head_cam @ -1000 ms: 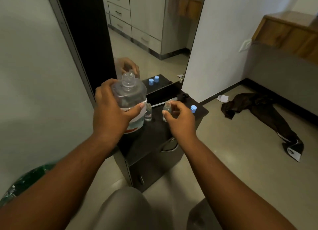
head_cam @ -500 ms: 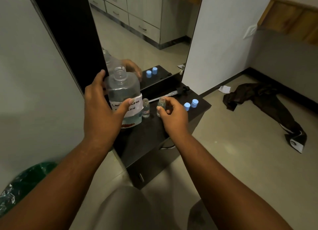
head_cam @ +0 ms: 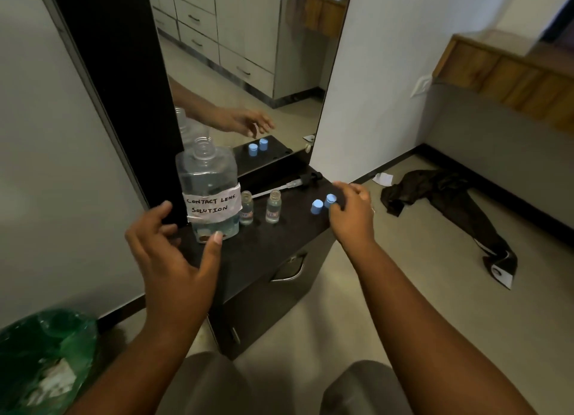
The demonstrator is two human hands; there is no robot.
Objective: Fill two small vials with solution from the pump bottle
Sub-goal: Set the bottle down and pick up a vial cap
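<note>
**poster1:** Left hand (head_cam: 174, 259) is spread wide, fingers splayed, holding nothing. Thumb tip sits right at the base of the pump bottle (head_cam: 208, 194), which stands upright just ahead of the palm, but I can't tell if it's actually touching. Bottle is clear plastic, squarish shoulders, threaded neck with no top on it, liquid inside, and a white taped-on label handwritten "CONTACT LENS SOLUTION".

**poster2:** And the other one?

**poster1:** Right hand (head_cam: 351, 212) is curled loosely, fingertips down on the far blue cap (head_cam: 331, 199). Looks like it's pinching it, though the fingers hide the contact so can't swear to it. The second blue cap (head_cam: 317, 206) sits just left of that hand, touching or nearly touching its twin. Both are little matte plastic cylinders.

**poster2:** Vials?

**poster1:** Two small vials (head_cam: 259, 208) between the hands, upright, uncapped, clear glass with tiny labels too small to read. They're side by side just right of the bottle, a bit apart from each other. Liquid level in them is hard to make out.

**poster2:** Where's the pump bit?

**poster1:** Pump head (head_cam: 302, 180) lies flat beyond the vials, dark top with a pale dip tube, partly hidden behind them. Everything's on a dark, glossy cabinet top (head_cam: 273, 240) against a mirror (head_cam: 248, 57); bottle neck, caps and an arm show up doubled in it.
</note>
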